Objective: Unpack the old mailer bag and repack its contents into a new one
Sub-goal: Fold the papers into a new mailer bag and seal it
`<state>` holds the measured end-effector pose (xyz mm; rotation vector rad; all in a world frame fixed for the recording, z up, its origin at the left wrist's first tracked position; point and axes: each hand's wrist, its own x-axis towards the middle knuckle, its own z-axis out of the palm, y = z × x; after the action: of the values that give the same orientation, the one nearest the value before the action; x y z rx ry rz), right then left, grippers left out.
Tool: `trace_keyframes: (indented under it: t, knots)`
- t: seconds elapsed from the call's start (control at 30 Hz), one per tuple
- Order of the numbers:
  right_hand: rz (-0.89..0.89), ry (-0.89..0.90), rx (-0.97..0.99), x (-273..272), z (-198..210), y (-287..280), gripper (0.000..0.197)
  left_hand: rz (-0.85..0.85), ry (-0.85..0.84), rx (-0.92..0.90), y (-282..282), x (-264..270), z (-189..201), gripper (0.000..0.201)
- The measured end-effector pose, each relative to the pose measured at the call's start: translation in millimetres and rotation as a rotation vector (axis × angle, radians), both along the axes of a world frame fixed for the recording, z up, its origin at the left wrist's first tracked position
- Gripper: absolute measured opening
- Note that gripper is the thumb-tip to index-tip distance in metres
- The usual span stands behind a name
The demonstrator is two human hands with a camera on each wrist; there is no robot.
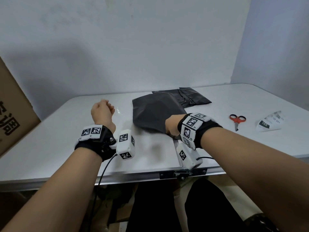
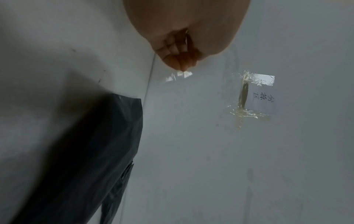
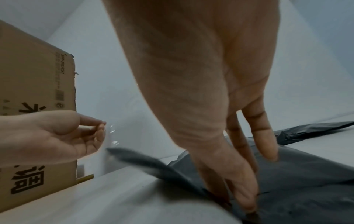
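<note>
While left hand (image 1: 102,111) pinches clear film strip (image 2: 180,75), grip narrow, and right hand (image 1: 172,126), fingers flat, pins bulging dark grey plastic mailer bag (image 1: 155,113) on surface (image 1: 66,139), any slip could seal its flap (image 3: 153,163) crooked.

The near bag (image 1: 155,111) and far bag (image 1: 197,97) are coloured dark grey; the scissors (image 1: 237,122) are handled in red; the box (image 1: 13,111) is printed black on brown.

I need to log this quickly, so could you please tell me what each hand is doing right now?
Left hand: pinches a clear strip.
Right hand: open, fingers pressing the grey mailer bag.
</note>
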<state>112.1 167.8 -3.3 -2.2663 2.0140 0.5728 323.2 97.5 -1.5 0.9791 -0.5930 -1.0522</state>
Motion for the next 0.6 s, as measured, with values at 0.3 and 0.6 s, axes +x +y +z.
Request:
trace_keyframes:
  t: [0.3, 0.6]
  knots:
    - [-0.105, -0.235, 0.013, -7, 11, -2, 0.019, -0.426, -0.400, -0.006, 2, -33, 5, 0.018]
    - [-0.310, -0.877, -0.005, -43, 23, -10, 0.014, -0.735, -0.914, -0.217, 10, -81, 38, 0.024]
